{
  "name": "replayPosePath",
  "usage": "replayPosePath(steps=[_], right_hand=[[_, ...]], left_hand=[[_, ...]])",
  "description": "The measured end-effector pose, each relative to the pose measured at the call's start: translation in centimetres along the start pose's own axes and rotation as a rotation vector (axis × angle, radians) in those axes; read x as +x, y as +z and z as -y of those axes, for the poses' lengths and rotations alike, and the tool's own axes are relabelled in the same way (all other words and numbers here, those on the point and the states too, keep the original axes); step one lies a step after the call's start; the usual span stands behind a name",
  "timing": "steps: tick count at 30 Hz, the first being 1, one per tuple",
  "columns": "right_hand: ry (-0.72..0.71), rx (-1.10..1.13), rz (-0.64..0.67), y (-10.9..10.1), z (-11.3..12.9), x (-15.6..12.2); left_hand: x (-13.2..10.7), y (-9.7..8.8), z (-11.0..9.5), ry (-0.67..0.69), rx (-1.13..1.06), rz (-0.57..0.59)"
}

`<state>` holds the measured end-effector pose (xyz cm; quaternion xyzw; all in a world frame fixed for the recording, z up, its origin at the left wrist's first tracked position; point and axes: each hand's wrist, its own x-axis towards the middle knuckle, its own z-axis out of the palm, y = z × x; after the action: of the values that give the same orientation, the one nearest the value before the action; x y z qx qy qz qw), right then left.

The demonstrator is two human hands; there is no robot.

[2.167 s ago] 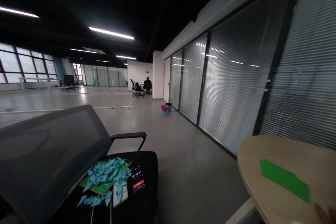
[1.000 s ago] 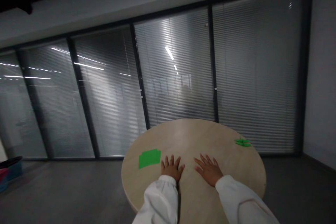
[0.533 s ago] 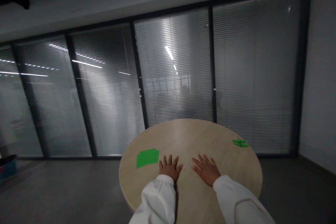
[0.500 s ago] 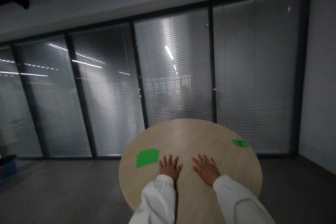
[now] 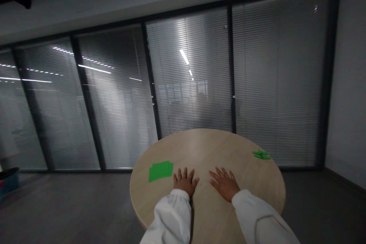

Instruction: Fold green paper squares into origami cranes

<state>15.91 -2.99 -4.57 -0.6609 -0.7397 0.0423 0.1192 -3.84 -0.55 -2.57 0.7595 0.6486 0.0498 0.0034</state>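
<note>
My left hand (image 5: 184,182) lies flat on the round wooden table (image 5: 200,145), fingers spread and holding nothing. Just to its left are several overlapping sheets of green paper (image 5: 160,170), close to the fingers but apart from them. My right hand (image 5: 224,183) also rests palm down with its fingers apart, nothing in it. Farther off, near the table's right edge, sits a small group of folded-looking green pieces (image 5: 261,154); their exact kind is too small to make out. White sleeves cover both my forearms.
Behind the table runs a glass partition with blinds (image 5: 191,76) and dark frames. A white wall (image 5: 347,84) stands at the right. On the grey floor (image 5: 85,206) at far left is a dark bin-like container (image 5: 10,181), partly cut off.
</note>
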Motion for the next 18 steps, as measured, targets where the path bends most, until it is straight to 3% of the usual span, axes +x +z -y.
replayPosePath(steps=[18], right_hand=[[0.002, 0.003, 0.006, 0.12, -0.06, 0.09]], left_hand=[[-0.20, -0.25, -0.12, -0.003, 0.000, -0.004]])
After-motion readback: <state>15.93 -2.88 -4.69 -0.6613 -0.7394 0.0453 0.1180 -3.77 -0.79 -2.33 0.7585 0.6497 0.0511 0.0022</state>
